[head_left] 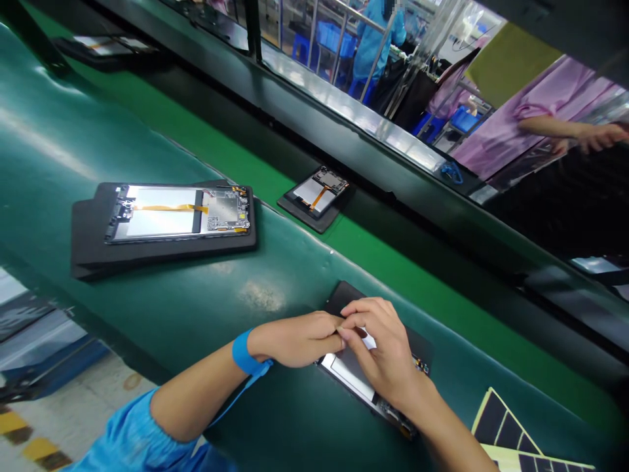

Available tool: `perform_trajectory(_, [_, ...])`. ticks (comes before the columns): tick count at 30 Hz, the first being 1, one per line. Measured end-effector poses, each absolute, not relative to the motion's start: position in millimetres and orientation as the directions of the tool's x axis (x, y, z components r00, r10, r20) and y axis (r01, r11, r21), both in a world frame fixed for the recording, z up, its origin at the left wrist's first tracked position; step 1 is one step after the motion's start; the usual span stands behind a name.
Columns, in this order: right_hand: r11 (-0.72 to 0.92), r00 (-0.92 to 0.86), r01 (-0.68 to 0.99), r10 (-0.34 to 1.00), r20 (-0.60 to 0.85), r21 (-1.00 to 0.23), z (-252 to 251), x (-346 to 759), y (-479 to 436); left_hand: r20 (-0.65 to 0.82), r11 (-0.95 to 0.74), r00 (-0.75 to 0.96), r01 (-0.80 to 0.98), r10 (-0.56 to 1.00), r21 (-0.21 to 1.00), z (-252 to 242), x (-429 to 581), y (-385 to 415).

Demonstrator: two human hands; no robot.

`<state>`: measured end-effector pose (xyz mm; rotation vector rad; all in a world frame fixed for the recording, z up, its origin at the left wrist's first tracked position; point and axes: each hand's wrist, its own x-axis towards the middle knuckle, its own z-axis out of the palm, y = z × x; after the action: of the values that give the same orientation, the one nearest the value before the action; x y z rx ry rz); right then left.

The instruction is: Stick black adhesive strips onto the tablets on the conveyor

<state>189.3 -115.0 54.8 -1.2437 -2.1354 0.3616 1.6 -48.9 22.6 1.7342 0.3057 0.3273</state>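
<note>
My left hand [299, 337], with a blue wrist strap [244, 354], has its fingers pinched together. My right hand [383, 347] meets it thumb to fingertip. Whatever small piece the two pinches hold is too small to make out. Right under both hands lies an opened tablet [348, 375], its white battery area partly covered by my fingers and its circuit board end beneath my right wrist. A black foam pad [344, 296] shows beneath this tablet. Sheets of black adhesive strips on yellow backing [502, 419] rest to the right of my right forearm.
Another opened tablet [179, 213] lies on stacked black foam pads [88, 242] at the left of the green bench [236, 295]. Beyond the bench edge, a green conveyor belt [260, 174] carries a tablet [317, 193] and a farther one [115, 44]. Co-workers stand past the metal rail.
</note>
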Motion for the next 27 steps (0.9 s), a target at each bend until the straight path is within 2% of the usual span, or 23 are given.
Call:
perform_trajectory(3, [0.520, -0.353, 0.701, 0.847, 0.397, -0.487, 54, 189, -116, 0.022, -0.119, 0.934, 0.022, 0.357, 0.993, 23, 0, -50])
perform_trajectory(9, [0.569, -0.337, 0.723, 0.786, 0.518, -0.392, 55, 186, -118, 0.012, -0.016, 0.949, -0.007, 0.315, 1.000, 18, 1, -50])
perform_trajectory(13, [0.485, -0.194, 0.748, 0.812, 0.551, -0.453, 63, 193, -119, 0.030, 0.002, 0.957, -0.032, 0.290, 0.999, 22, 0, -47])
perform_trajectory(15, [0.406, -0.133, 0.747, 0.867, 0.480, -0.527, 67, 201, -118, 0.051, -0.085, 0.938, -0.023, 0.344, 0.996, 26, -3, -44])
perform_trajectory(17, [0.330, -0.120, 0.729, 0.924, 0.363, -0.599, 67, 208, -118, 0.069, -0.254, 0.891, 0.053, 0.449, 0.966, 29, -7, -41])
perform_trajectory(20, [0.226, -0.169, 0.711, 0.974, 0.150, -0.666, 58, 216, -119, 0.130, -0.518, 0.812, 0.230, 0.568, 0.824, 27, -14, -35])
perform_trajectory(23, [0.177, -0.255, 0.738, 0.966, -0.027, -0.652, 43, 218, -123, 0.180, -0.681, 0.817, 0.312, 0.548, 0.662, 23, -20, -31])
perform_trajectory(27, [0.202, -0.328, 0.782, 0.938, -0.114, -0.590, 31, 214, -128, 0.160, -0.769, 0.885, 0.275, 0.437, 0.578, 20, -25, -32])
